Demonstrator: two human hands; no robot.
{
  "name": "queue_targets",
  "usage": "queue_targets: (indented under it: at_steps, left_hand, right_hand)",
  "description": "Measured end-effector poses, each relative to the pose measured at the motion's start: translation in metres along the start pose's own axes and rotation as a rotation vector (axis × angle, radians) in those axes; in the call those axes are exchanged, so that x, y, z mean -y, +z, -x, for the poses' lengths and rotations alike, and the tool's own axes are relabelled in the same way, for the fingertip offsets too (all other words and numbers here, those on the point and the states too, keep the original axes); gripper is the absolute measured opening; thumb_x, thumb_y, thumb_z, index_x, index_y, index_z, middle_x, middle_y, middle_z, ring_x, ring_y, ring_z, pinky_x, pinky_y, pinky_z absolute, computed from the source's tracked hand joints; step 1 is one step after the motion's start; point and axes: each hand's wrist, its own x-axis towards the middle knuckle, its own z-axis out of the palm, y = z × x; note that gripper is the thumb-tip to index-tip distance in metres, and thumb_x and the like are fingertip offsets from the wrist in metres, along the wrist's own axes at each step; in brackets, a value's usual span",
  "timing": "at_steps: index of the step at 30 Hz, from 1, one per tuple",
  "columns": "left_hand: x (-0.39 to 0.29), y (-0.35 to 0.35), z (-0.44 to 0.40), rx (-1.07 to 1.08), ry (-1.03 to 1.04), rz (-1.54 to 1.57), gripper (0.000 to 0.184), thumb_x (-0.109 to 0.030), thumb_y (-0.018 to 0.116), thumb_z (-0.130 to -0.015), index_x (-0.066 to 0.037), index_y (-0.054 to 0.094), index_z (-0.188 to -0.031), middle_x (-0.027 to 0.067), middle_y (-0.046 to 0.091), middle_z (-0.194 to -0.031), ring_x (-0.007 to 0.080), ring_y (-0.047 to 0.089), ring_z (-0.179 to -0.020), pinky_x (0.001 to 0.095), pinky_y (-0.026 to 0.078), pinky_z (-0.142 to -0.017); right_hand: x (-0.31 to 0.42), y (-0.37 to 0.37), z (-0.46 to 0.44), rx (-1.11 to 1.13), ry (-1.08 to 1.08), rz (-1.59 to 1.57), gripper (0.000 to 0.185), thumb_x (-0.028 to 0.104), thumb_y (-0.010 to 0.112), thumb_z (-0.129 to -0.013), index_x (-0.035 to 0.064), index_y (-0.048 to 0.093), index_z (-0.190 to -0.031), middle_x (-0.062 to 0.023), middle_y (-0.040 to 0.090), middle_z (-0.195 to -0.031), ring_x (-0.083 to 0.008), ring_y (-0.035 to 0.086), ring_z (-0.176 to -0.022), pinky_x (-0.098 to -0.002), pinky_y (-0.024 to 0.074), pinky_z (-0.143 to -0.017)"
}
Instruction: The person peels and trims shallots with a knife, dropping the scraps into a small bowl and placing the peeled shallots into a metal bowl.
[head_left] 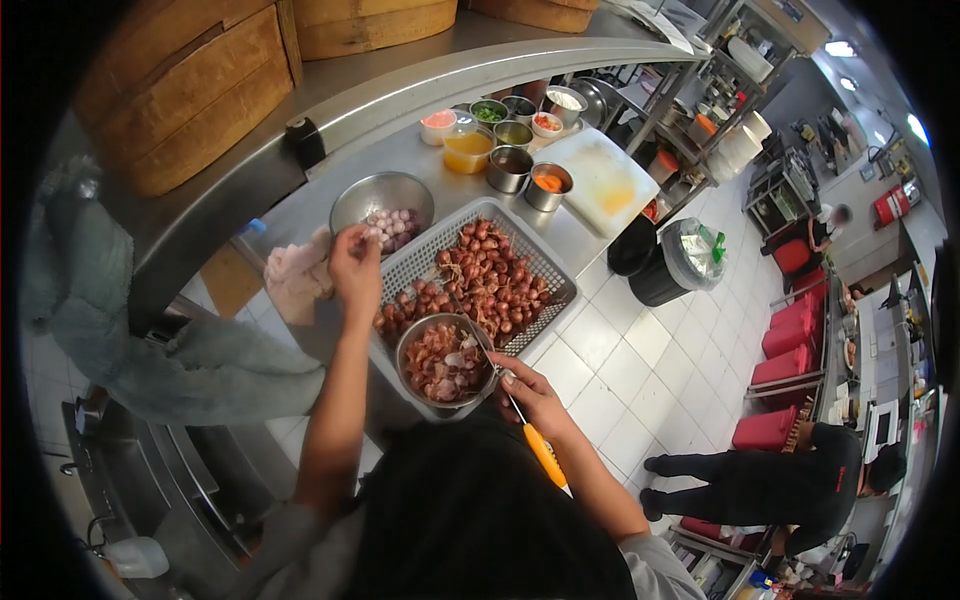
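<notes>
My left hand (356, 265) is at the near rim of a steel bowl (352, 195), its fingers pinched on what looks like a pale peeled shallot (375, 233). Several peeled shallots (396, 222) lie inside that bowl. Over the tray's near end, my right hand (532, 398) is closed on a knife with a yellow handle (545, 455); its thin blade points up and left. Beside the blade, a second steel bowl (402, 385) holds papery skins and trimmings (445, 362). It rests in a grey perforated tray (562, 272) among unpeeled reddish shallots (492, 275).
Behind the tray stand small containers, including a tub of yellow liquid (467, 152), and a white cutting board (605, 180). A crumpled pale cloth (298, 268) lies left. A lined bin (665, 280) stands on the tiled floor. Right, a person in black (770, 485) bends at a counter.
</notes>
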Motion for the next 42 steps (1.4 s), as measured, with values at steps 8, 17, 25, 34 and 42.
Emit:
queue_targets:
  at_steps: [8, 17, 25, 34, 42]
  left_hand:
    - [0.055, 0.035, -0.034, 0.087, 0.2, -0.342, 0.026, -0.005, 0.07, -0.083, -0.001, 0.069, -0.109, 0.0171, 0.069, -0.1, 0.0344, 0.067, -0.092, 0.0398, 0.052, -0.085]
    - [0.036, 0.06, 0.015, 0.656, 0.35, -0.427, 0.029, 0.002, 0.06, -0.087, 0.003, 0.067, -0.115, 0.0189, 0.064, -0.118, 0.038, 0.062, -0.11, 0.0433, 0.049, -0.093]
    - [0.051, 0.097, 0.024, 0.98, 0.319, -0.743, 0.041, 0.006, 0.051, -0.087, 0.0, 0.061, -0.127, 0.0187, 0.059, -0.127, 0.0404, 0.061, -0.113, 0.0472, 0.05, -0.095]
    - [0.049, 0.082, 0.039, 0.945, 0.194, -0.687, 0.031, 0.002, 0.066, -0.084, 0.003, 0.064, -0.115, 0.02, 0.055, -0.115, 0.0374, 0.062, -0.098, 0.0428, 0.051, -0.086]
    - [0.019, 0.058, 0.039, 0.745, -0.404, -0.018, 0.028, -0.007, 0.063, -0.096, 0.0, 0.059, -0.123, 0.0127, 0.068, -0.11, 0.0172, 0.066, -0.084, 0.0276, 0.053, -0.072]
  right_hand:
    - [-0.012, -0.009, 0.022, -0.105, -0.027, 0.0, 0.043, 0.031, 0.057, -0.104, 0.0117, 0.052, -0.143, -0.0004, 0.047, -0.074, -0.0102, 0.046, -0.058, -0.0228, 0.0353, -0.052]
    - [-0.011, -0.023, 0.034, -0.161, -0.084, -0.06, 0.043, 0.03, 0.058, -0.103, 0.0114, 0.052, -0.14, -0.0011, 0.048, -0.073, -0.0102, 0.045, -0.057, -0.0227, 0.0344, -0.052]
    - [-0.002, -0.062, 0.077, -0.333, -0.234, -0.144, 0.046, 0.029, 0.059, -0.101, 0.0086, 0.051, -0.142, -0.0018, 0.051, -0.076, -0.0093, 0.047, -0.06, -0.0227, 0.0378, -0.053]
    - [-0.026, -0.109, 0.13, -0.681, -0.366, -0.365, 0.051, 0.034, 0.062, -0.099, 0.0078, 0.052, -0.141, -0.0016, 0.046, -0.072, -0.008, 0.041, -0.054, -0.0215, 0.0311, -0.047]
    - [-0.041, -0.106, 0.142, -0.731, -0.34, -0.422, 0.048, 0.032, 0.06, -0.1, 0.0084, 0.051, -0.141, -0.0015, 0.047, -0.073, -0.0086, 0.04, -0.053, -0.0225, 0.0317, -0.047]
